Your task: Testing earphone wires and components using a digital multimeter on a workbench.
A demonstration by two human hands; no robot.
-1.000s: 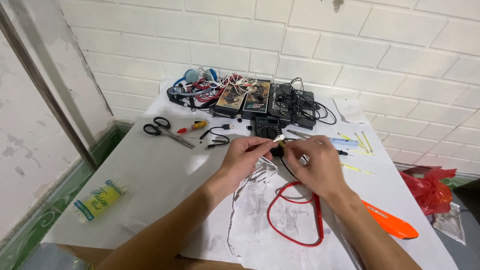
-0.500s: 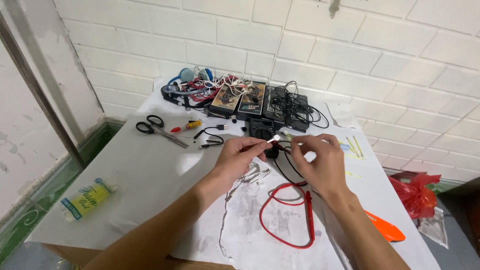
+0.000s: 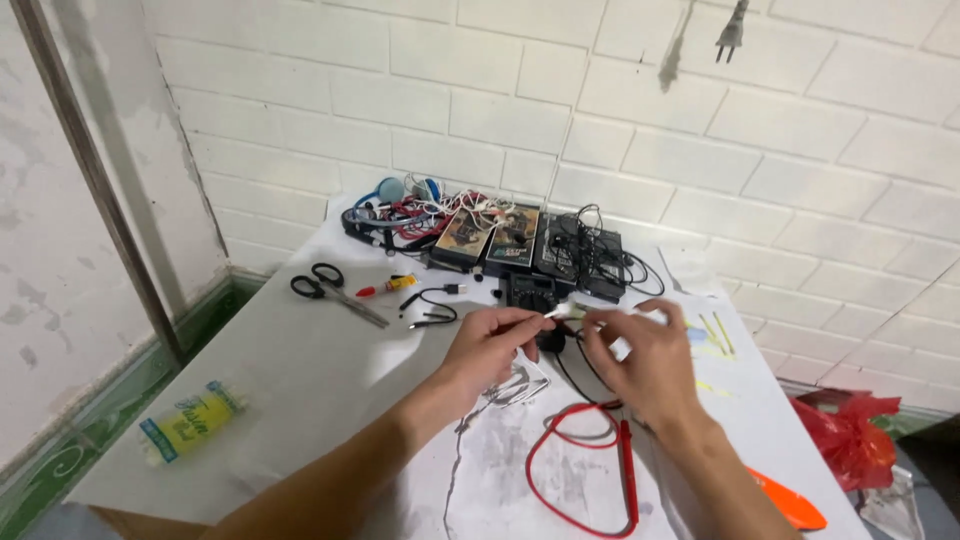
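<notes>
Both hands are now lifting slightly higher above the table (image 3: 300, 380) than 1 second ago. The left hand (image 3: 490, 345) and right hand (image 3: 640, 365) are pinching a small white connector (image 3: 568, 313) between fingertips, above the red lead (image 3: 580, 470).

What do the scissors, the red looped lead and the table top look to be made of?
Scissors: dull grey metal blades, black handles, likely plastic. Red looped lead: flexible wire in glossy red sheath, probably plastic or rubber. Table top: smooth pale surface with dark veins, perhaps stone or laminate.
</notes>
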